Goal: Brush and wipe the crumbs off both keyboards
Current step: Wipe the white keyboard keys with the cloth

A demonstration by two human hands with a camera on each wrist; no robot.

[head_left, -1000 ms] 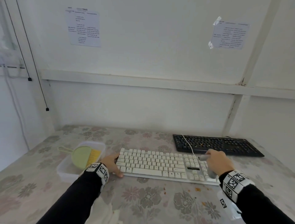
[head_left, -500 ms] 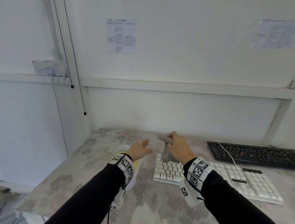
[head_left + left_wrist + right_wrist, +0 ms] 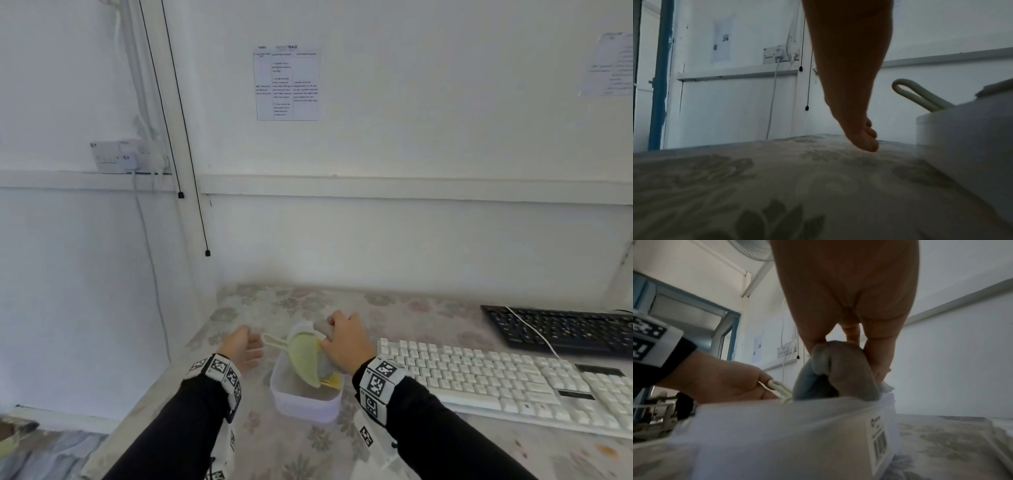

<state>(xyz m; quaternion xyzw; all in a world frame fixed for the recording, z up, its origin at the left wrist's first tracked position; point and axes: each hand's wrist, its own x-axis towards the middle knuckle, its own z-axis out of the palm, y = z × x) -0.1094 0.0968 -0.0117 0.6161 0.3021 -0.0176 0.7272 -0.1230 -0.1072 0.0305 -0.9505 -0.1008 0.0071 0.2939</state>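
A grey cloth (image 3: 322,327) is held bunched in the curled fingers (image 3: 880,360) of the right hand (image 3: 347,344), directly above a white plastic tub (image 3: 303,404) that stands on the flower-patterned tabletop (image 3: 308,442). In the right wrist view the cloth is seen hanging down to the tub's rim. A pale green brush (image 3: 303,361) with yellow bristles is propped tilted inside the tub, its looped handle (image 3: 272,341) sticking out over the left rim. The left hand (image 3: 241,346) is placed just beside that loop; in the right wrist view its fingers (image 3: 764,386) are seen at the loop's end, touching or pinching it, though which cannot be told. In the left wrist view these fingers are seen loosely together and pointing down at the tabletop. A white keyboard (image 3: 507,380) lies to the right of the tub, near the right wrist. Farther back and right, a black keyboard (image 3: 561,329) is set near the wall, with a white cable (image 3: 529,330) draped across it.
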